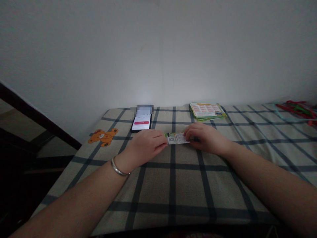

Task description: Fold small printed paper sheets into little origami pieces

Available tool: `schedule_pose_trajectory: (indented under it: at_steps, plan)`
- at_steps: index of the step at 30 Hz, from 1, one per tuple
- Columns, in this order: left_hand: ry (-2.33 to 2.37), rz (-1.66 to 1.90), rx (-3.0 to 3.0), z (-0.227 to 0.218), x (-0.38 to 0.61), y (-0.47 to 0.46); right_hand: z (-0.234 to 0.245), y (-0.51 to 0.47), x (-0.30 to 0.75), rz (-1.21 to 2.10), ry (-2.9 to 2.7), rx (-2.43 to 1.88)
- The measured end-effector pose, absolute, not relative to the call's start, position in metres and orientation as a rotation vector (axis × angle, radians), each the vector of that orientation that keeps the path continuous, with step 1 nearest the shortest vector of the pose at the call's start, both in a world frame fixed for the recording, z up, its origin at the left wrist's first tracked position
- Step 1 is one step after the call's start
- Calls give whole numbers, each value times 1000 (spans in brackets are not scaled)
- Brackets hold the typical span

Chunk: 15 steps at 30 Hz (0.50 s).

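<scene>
A small printed paper slip (177, 138), green and white with a code square, lies on the checked cloth (173, 185). My left hand (145, 145) pinches its left end with closed fingers; a silver bangle sits on that wrist. My right hand (206, 138) pinches the slip's right end, fingers curled over it. Both hands rest on the cloth near its middle.
A phone (141, 121) with a lit screen lies behind my left hand. A stack of printed sheets (207, 111) sits at the back by the white wall. Red and green strips (298, 109) lie far right. An orange bear print (103, 136) marks the cloth's left edge, past which the surface drops off.
</scene>
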<state>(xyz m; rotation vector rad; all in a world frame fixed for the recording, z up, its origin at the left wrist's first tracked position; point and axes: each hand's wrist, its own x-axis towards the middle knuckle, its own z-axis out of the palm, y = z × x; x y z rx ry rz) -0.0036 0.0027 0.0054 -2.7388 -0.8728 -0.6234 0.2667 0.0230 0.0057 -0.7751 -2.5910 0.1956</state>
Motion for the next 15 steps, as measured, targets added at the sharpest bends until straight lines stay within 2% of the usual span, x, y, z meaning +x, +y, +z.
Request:
schedule_pose_trajectory:
  at_steps: [15]
  plan:
    - [-879,-549,-2855,3,-5,4,18,10,261,457,-2712,-654]
